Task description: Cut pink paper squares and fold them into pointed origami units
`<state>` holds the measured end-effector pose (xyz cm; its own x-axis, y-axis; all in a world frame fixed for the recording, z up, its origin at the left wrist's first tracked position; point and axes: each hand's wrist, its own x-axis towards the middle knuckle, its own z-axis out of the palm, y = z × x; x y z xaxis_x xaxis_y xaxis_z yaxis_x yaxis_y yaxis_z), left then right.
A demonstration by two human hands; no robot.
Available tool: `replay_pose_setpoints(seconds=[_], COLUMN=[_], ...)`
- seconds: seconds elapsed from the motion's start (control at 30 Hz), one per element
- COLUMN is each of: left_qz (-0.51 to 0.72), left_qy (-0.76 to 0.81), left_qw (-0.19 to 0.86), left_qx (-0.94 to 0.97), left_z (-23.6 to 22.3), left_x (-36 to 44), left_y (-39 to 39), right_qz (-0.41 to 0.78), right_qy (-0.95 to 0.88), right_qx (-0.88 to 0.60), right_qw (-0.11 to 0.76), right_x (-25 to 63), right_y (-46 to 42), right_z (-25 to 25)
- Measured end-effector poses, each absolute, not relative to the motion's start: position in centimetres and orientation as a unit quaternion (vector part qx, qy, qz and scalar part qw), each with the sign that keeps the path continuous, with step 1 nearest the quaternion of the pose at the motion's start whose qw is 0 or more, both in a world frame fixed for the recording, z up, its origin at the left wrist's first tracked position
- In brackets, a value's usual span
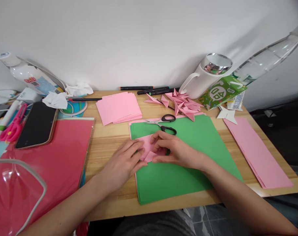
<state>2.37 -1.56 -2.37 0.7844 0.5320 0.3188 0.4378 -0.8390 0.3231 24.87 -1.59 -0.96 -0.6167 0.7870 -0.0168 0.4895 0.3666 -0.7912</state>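
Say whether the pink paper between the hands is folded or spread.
Partly folded: the pink paper shows a folded flap near its lower edge, between the left hand and right hand. Part of it is hidden.

Folded paper [146, 144] pink; sheet [185, 178] plain green; scissors [160, 123] black-handled (blades [152, 122] silvery).

Bare forearms [90, 196], bare hands [123, 160], dark grey clothing [156, 226]

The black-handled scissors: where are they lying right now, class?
In the head view, the black-handled scissors lie near the middle, at the far edge of the green paper, between the right hand and the folded pink pieces.
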Motion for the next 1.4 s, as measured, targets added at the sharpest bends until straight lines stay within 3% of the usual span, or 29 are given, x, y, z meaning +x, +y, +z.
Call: replay_pose_setpoints(seconds=[0.37, 0.77, 1.4], left_qz=[0.142, 0.152, 0.162], left_qy=[0.237, 0.242, 0.247], left_qw=[0.122, 0.074, 0.083], left_qx=[0.953, 0.955, 0.952], left_z=[-2.3, -2.3, -1.8], left_x=[1.1, 1.8, 2.1], left_y=[-1.0, -1.3, -1.5], right_qz=[0.344, 0.343, 0.348], right_qy=[-0.785, -0.783, -0.754], right_qx=[-0.470, -0.476, -0.508], right_qw=[0.211, 0.208, 0.230], right_x=[24.0, 24.0, 23.7], right_y=[-2.4, -2.3, -2.2], right_z=[-1.7, -1.8, -2.0])
